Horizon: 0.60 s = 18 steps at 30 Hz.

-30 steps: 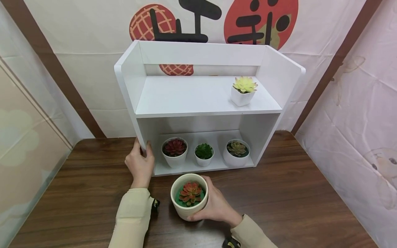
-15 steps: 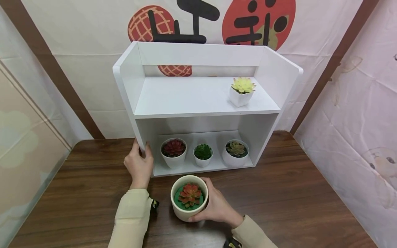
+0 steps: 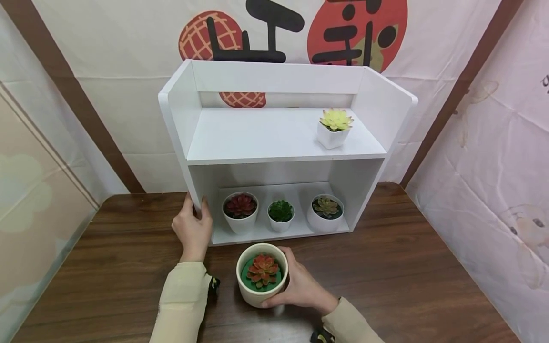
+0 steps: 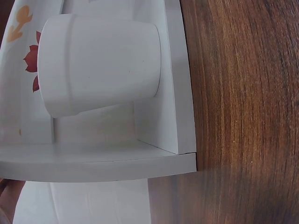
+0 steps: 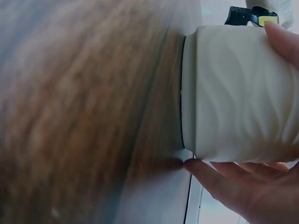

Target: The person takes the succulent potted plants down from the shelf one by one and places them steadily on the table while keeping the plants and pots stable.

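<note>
A white two-tier shelf (image 3: 274, 158) stands on the wooden table. At the lower front of its left side panel (image 3: 178, 138), my left hand (image 3: 193, 231) grips the board, thumb on the inner face and fingers outside. My right hand (image 3: 302, 286) holds a cream flowerpot (image 3: 256, 299) with a red succulent (image 3: 263, 271), in front of the shelf; the palm is on the pot's right side. The right wrist view shows wavy relief on the flowerpot (image 5: 243, 93), its base low against the tabletop. Only a sliver of my left hand (image 4: 6, 200) shows in the left wrist view.
Inside the lower tier stand white pots with a dark red succulent (image 3: 240, 205), a green one (image 3: 280, 210) and a grey-green one (image 3: 327, 207). A yellow-green succulent (image 3: 336, 120) in a square white pot sits at the upper tier's right. A printed cloth (image 3: 141, 95) hangs behind.
</note>
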Each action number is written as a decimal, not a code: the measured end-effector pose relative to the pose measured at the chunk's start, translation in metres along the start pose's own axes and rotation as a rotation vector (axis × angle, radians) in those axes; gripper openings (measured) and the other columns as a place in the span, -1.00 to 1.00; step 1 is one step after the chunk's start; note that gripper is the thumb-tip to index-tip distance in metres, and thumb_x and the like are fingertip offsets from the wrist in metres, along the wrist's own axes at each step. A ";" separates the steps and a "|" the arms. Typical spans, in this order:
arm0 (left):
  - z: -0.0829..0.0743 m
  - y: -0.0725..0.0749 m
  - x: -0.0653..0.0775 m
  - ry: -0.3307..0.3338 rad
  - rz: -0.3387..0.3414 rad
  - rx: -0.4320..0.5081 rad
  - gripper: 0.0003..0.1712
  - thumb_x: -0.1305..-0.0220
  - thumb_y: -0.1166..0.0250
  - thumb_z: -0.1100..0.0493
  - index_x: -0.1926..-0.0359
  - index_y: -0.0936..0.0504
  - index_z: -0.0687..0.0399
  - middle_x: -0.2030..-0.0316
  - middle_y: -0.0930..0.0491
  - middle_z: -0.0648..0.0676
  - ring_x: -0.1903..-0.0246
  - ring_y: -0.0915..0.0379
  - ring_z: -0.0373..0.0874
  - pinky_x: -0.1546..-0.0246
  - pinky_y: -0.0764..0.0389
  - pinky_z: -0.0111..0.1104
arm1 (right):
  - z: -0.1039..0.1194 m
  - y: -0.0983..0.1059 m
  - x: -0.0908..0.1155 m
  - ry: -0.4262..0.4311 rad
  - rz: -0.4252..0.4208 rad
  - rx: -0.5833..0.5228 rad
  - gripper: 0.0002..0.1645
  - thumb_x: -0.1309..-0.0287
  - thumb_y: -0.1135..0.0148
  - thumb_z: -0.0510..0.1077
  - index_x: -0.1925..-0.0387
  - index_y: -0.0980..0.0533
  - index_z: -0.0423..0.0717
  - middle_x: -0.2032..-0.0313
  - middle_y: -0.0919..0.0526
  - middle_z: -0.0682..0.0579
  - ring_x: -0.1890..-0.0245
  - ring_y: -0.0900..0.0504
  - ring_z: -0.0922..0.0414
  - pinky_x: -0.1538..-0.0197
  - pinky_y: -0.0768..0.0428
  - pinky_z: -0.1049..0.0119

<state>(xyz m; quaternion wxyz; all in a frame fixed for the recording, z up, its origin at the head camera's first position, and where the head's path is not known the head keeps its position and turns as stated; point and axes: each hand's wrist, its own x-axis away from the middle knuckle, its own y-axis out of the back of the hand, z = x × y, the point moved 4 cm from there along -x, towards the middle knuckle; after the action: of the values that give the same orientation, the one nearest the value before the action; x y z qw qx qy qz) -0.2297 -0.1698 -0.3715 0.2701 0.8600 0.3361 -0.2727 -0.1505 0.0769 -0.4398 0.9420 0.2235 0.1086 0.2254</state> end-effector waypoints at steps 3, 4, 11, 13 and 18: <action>0.000 0.000 0.000 -0.008 -0.004 -0.001 -0.67 -0.25 -0.26 0.23 -0.01 -0.59 0.28 0.22 -0.68 0.36 0.28 -0.62 0.33 0.25 -0.49 0.13 | 0.001 0.002 0.001 0.010 0.018 -0.015 0.26 0.43 -0.67 0.04 -0.32 -0.10 0.09 -0.25 -0.40 0.15 -0.22 -0.42 0.17 -0.28 -0.32 0.08; 0.000 0.000 0.000 -0.011 -0.005 0.000 -0.67 -0.24 -0.26 0.23 -0.01 -0.59 0.28 0.23 -0.68 0.36 0.29 -0.62 0.33 0.25 -0.49 0.13 | 0.000 0.002 0.001 0.012 0.024 -0.014 0.26 0.41 -0.67 0.04 -0.32 -0.10 0.10 -0.26 -0.39 0.15 -0.22 -0.41 0.17 -0.29 -0.31 0.08; -0.001 0.000 0.000 -0.022 -0.011 0.006 -0.68 -0.24 -0.26 0.25 0.00 -0.60 0.28 0.24 -0.68 0.36 0.31 -0.63 0.31 0.28 -0.50 0.12 | 0.005 0.011 0.004 0.019 0.104 -0.143 0.25 0.27 -0.62 -0.07 -0.40 -0.04 0.12 -0.31 -0.31 0.05 -0.24 -0.42 0.08 -0.22 -0.43 0.19; 0.000 0.000 0.000 -0.023 -0.009 0.005 -0.68 -0.24 -0.26 0.25 0.00 -0.60 0.28 0.24 -0.68 0.36 0.31 -0.64 0.30 0.28 -0.51 0.12 | 0.009 0.017 0.004 0.019 0.112 -0.158 0.26 0.23 -0.60 -0.07 -0.43 -0.01 0.13 -0.35 -0.26 0.03 -0.30 -0.37 0.05 -0.26 -0.39 0.14; -0.001 0.000 0.000 -0.022 -0.008 0.006 -0.69 -0.24 -0.26 0.25 0.01 -0.60 0.29 0.24 -0.68 0.36 0.32 -0.64 0.30 0.30 -0.51 0.12 | 0.022 0.036 0.004 0.083 0.027 -0.035 0.26 0.22 -0.59 0.02 -0.45 -0.03 0.08 -0.41 -0.21 0.04 -0.39 -0.25 0.05 -0.35 -0.26 0.10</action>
<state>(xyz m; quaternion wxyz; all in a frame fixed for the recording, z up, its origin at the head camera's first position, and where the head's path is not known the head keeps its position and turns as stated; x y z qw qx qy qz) -0.2293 -0.1693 -0.3711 0.2702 0.8564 0.3359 -0.2842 -0.1536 0.0991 -0.4042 0.9374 0.1987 0.1409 0.2489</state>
